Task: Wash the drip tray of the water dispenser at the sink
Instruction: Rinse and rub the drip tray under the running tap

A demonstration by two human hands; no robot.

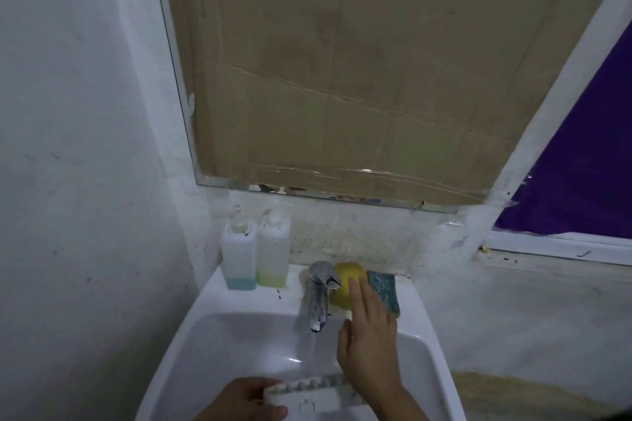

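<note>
Gripping the white ribbed plastic drip tray (309, 398) at its left end, the left hand (239, 402) has its fingers closed round the edge and holds the tray low over the near part of the white ceramic sink (191, 345). The right hand (371, 349) is released, fingers spread and empty, reaching far over the basin toward the yellow rounded sponge (345, 280) that sits on the sink's rim just right of the chrome tap (319, 294); its fingertips appear to touch the sponge, though no grasp has formed. A teal-faced scouring pad (384, 287) stands just beside the sponge on its right.

Water runs from the tap in a thin stream that falls into the basin just beyond the tray, close to its far edge.

With only one hand on a wet, smooth tray, held by one end, it could tilt or slip into the basin while attention goes to the sponge. Reaching across the stream may also splash water over the rim. The sponge could be nudged off the rim instead of picked up.

Relative to the free right hand, the tray lies near and to the left, partly beneath the wrist. Two translucent soap bottles (254, 256) stand far left on the rim, well apart from both hands.
</note>
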